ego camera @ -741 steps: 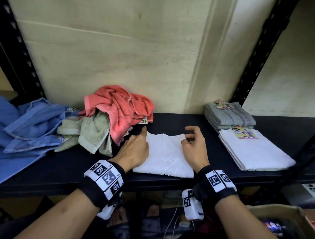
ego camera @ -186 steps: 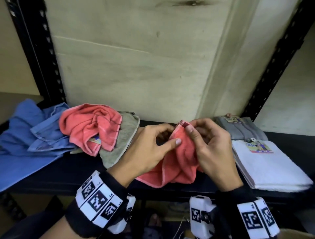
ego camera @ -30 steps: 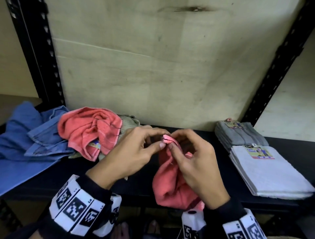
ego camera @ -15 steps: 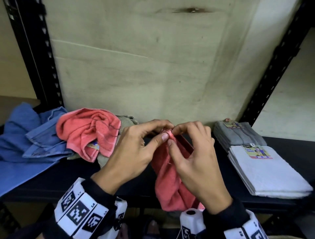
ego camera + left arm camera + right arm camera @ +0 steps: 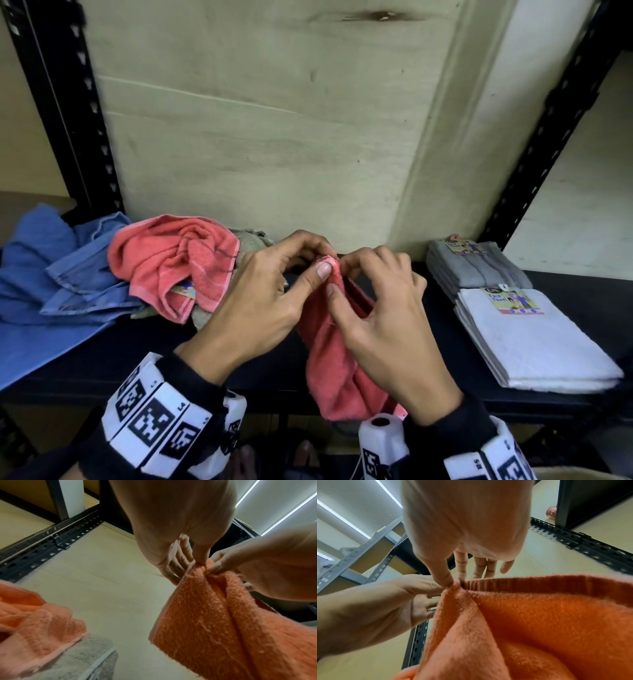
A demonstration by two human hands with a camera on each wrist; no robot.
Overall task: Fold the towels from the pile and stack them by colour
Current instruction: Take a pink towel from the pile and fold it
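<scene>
A coral towel [image 5: 337,373] hangs over the front edge of the black shelf [image 5: 102,356]. Both hands pinch its top corner close together: my left hand [image 5: 267,301] with thumb and forefinger, my right hand [image 5: 380,318] right beside it. The left wrist view shows the towel [image 5: 223,622] drooping from the pinch. In the right wrist view the towel's hem [image 5: 539,585] runs off to the right from my thumb. A second coral towel [image 5: 174,263] lies crumpled on the pile at the left, over a grey-green towel [image 5: 251,240]. Folded grey towels [image 5: 476,270] and folded white towels [image 5: 534,339] sit at the right.
Blue cloth [image 5: 51,284] is heaped at the shelf's left end. Black slotted uprights [image 5: 68,113] frame the bay on both sides. A pale board [image 5: 274,120] forms the back wall. Bare shelf lies between the pile and the folded stacks.
The hands have kept working the same corner of the coral towel, drawing it slightly higher. Thumbs are now closer together on the corner. The pile and stacks have not moved.
</scene>
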